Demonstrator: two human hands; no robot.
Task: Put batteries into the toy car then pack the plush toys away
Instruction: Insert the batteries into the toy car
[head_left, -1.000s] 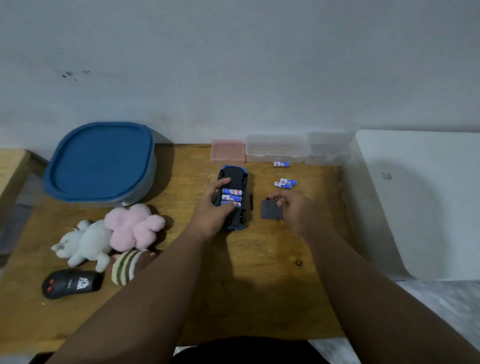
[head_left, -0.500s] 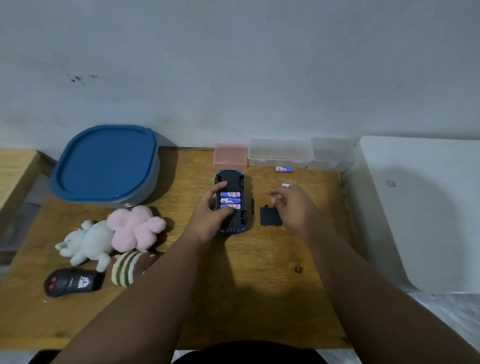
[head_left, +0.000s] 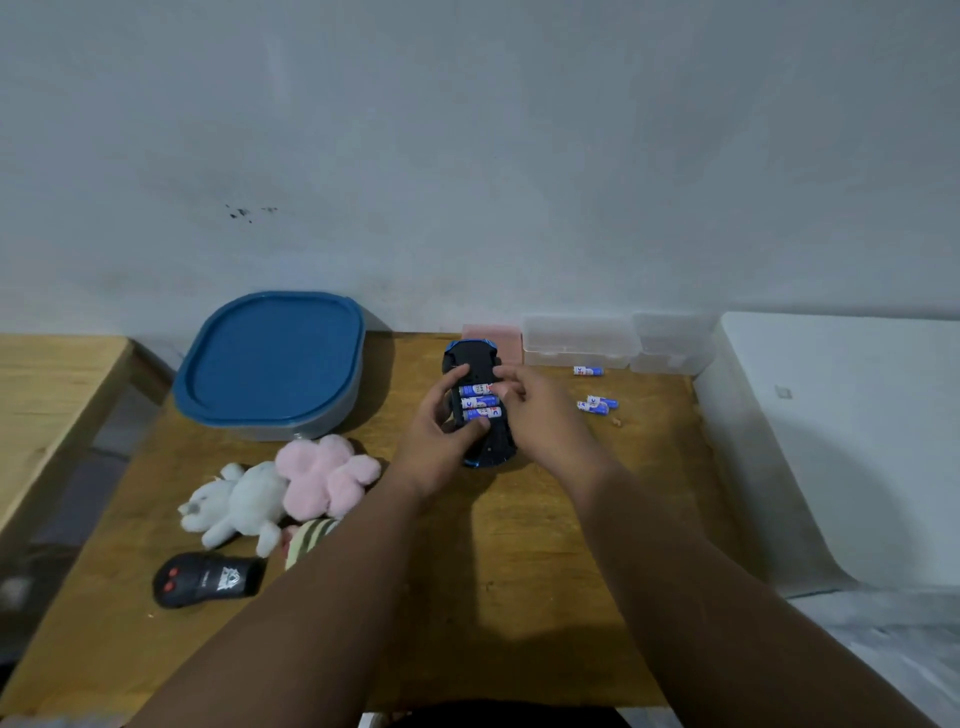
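The blue toy car (head_left: 480, 358) lies upside down on the wooden table (head_left: 519, 571), its battery bay open with three blue-and-white batteries (head_left: 479, 401) in it. My left hand (head_left: 441, 441) grips the car from the left, thumb on the lowest battery. My right hand (head_left: 535, 415) is against the car's right side, fingertips at the top battery; whether it holds anything is hidden. Loose batteries lie to the right: one (head_left: 588, 370) by the clear boxes and a pair (head_left: 597, 404). A white plush (head_left: 234, 504), a pink plush (head_left: 324, 475) and a striped plush (head_left: 309, 540) lie at the left.
A grey container with a blue lid (head_left: 270, 358) stands at the back left. A black remote (head_left: 208, 579) lies near the front left. A pink box (head_left: 493, 335) and clear boxes (head_left: 579, 340) line the wall. A white surface (head_left: 841, 441) borders the table's right.
My right hand moved left from the black cover beside the car onto the car's right side. The cover is no longer visible. My left hand stays on the car.
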